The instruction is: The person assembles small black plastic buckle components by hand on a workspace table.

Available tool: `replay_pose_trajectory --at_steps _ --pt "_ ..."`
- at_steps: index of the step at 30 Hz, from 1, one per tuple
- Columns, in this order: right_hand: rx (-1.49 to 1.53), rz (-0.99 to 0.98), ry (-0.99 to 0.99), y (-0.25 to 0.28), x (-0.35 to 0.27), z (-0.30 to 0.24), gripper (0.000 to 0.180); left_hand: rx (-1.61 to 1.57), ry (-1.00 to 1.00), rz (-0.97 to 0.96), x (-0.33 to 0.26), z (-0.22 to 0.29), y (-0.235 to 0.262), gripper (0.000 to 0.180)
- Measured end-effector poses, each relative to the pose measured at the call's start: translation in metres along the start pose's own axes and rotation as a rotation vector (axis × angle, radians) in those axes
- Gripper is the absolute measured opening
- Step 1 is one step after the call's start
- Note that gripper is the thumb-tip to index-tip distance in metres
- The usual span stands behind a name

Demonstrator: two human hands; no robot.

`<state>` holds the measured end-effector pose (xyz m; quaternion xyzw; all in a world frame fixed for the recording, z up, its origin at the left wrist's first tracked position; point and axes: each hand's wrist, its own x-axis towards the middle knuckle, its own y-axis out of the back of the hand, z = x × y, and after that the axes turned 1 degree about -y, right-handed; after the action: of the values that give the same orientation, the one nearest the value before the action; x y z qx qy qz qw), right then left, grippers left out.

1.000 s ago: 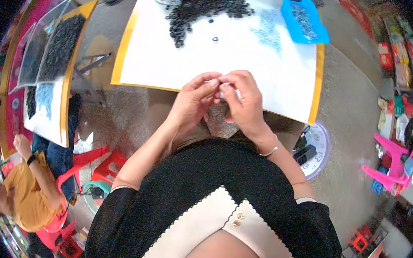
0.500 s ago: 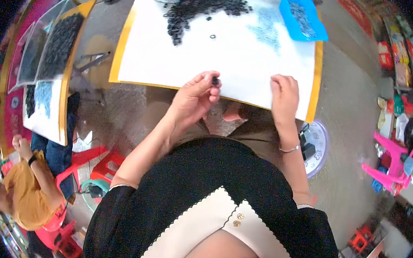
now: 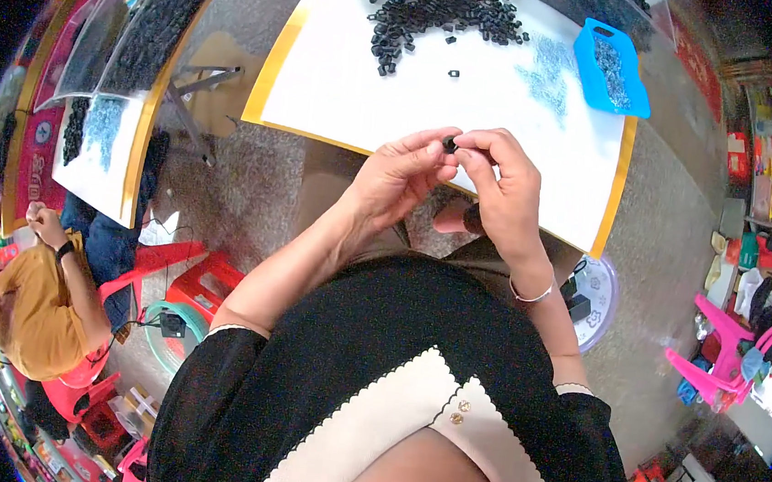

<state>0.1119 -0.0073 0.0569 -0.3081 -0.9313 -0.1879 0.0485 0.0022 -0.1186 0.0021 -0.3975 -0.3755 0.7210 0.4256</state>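
Head view: my left hand [image 3: 396,173] was at the near edge of the white tabletop [image 3: 371,102], thumb and forefinger pinching a small black piece [image 3: 450,144] just above that edge. Beyond it, toward the tabletop's far side, lay the pile of black pieces [image 3: 442,16]. The held piece looked stubby, but my fingertips covered too much to tell which way it pointed or how its long axis ran. My right hand [image 3: 510,192], half a second earlier apart over the tabletop's right part, had come back to meet the piece, its thumb and forefinger drawn close at the right side; I couldn't tell whether they gripped anything. I judged that both hands were working that one piece again. The blue tray [image 3: 641,103] sat at the tabletop's far right corner.
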Motion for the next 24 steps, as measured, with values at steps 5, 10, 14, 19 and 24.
replay_pose_trajectory --at_steps 5,10,14,19,24 --pt "-0.02 -0.038 -0.077 0.002 -0.001 -0.001 0.007 0.383 -0.061 0.089 -0.004 0.006 -0.009 0.026" --pt "0.191 -0.155 -0.398 0.011 0.001 0.007 0.011 0.729 -0.063 0.072 -0.005 0.011 -0.011 0.024" --pt "0.041 -0.174 -0.357 0.013 0.003 0.01 0.014 0.608 0.09 0.009 -0.001 0.016 -0.006 0.023" --pt "0.026 -0.25 -0.27 0.01 0.011 0.023 0.011 0.349 0.179 -0.093 0.005 0.014 0.018 0.024" --pt "0.215 -0.235 -0.267 -0.002 0.028 0.032 0.011 -0.054 0.089 -0.104 0.012 0.011 0.027 0.027"
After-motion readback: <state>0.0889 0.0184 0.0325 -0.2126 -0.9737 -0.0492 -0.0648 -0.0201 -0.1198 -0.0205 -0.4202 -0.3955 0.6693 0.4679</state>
